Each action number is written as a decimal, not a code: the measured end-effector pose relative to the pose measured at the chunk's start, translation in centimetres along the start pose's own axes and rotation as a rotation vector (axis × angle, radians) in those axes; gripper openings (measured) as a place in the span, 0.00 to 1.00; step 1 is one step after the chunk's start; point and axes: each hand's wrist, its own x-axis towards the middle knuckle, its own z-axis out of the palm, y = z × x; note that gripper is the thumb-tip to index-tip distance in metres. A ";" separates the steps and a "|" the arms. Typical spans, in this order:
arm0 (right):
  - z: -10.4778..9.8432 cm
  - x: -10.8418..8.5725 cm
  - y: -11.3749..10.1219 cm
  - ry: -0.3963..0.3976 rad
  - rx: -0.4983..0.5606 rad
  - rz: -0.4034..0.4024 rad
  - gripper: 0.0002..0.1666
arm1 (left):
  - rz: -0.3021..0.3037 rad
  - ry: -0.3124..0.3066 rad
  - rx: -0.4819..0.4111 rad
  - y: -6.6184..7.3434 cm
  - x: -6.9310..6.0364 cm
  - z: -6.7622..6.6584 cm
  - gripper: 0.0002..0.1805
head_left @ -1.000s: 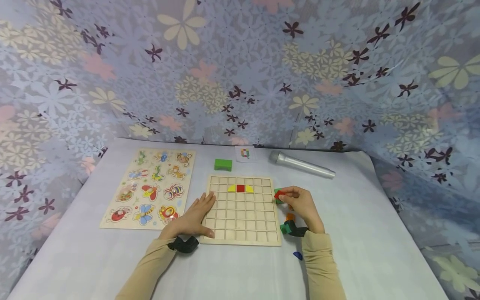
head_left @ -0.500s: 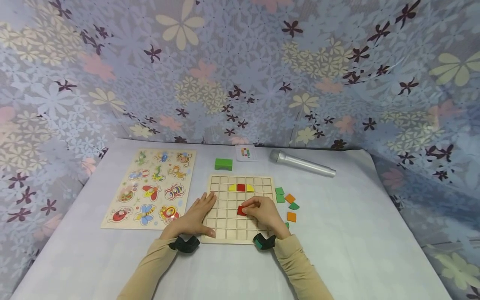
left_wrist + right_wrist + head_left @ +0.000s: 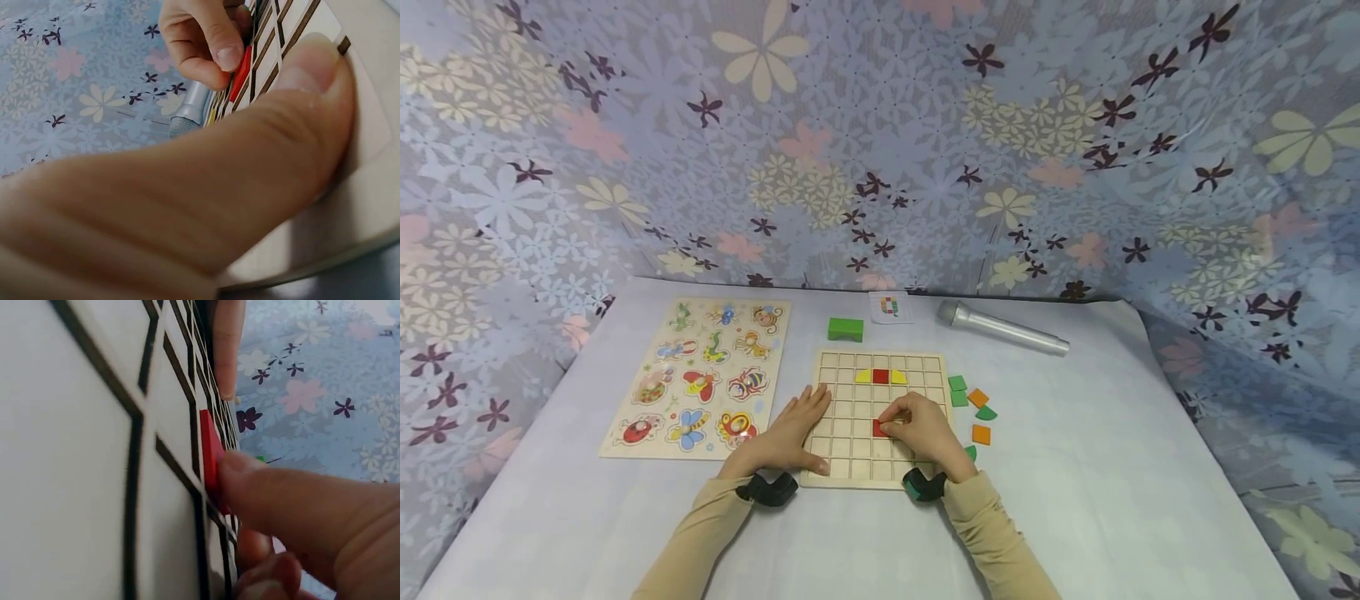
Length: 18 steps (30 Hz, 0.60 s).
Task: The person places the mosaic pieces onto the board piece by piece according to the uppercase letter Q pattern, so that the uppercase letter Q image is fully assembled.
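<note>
A wooden grid board (image 3: 853,452) lies flat on the table. My right hand (image 3: 925,429) is over its middle and pinches a red square tile (image 3: 878,428) between thumb and fingers. In the right wrist view the red tile (image 3: 210,453) sits at a grid cell, slightly raised at an edge. My left hand (image 3: 786,437) rests with straight fingers spread on the board's left edge; its thumb (image 3: 306,65) presses the board's rim in the left wrist view. Farther up the grid, another red square (image 3: 881,377) lies between two yellow quarter-round tiles (image 3: 863,376).
Right of the board lie green tiles (image 3: 958,390), orange squares (image 3: 981,434) and green quarter-rounds (image 3: 987,412). Behind it are a green block (image 3: 846,329), a pattern card (image 3: 891,307) and a silver microphone (image 3: 1007,328). An insect picture board (image 3: 700,383) lies at left.
My right hand has carried the red tile from the loose tiles at right onto the board, then slightly toward the near side. The left hand has stayed in place.
</note>
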 end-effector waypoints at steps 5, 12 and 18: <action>-2.2 0.0 1.7 -0.131 0.205 -0.049 0.12 | 0.002 -0.003 0.005 0.0 0.1 0.1 0.64; -6.7 -0.5 5.2 0.002 0.341 0.026 0.25 | -0.002 -0.004 -0.003 0.3 0.0 -0.1 0.63; -7.9 -0.8 6.7 0.090 0.088 0.182 0.36 | -0.013 -0.005 -0.001 0.4 0.0 -0.1 0.64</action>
